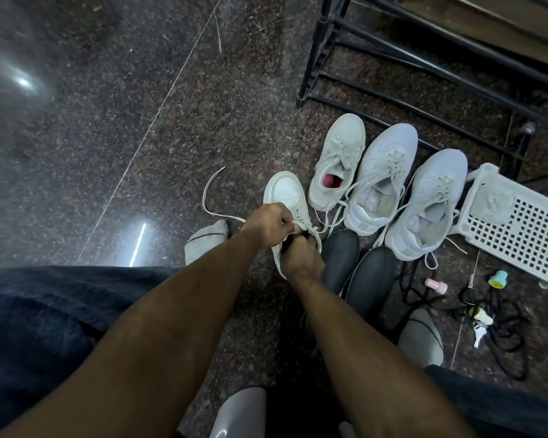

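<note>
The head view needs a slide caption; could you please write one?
Left hand pinches the lace of a white sneaker that the right hand grips, on a stone floor beside three pale sneakers.

Nothing here can be read: no word, brand, number or sign. The white shoe and its lace carry no mark that can be made out from this distance. The yellow patch on the small teal cap may carry print, but it is too small and blurred to tell. The same goes for the pink bottle lying near it on the floor.
</note>
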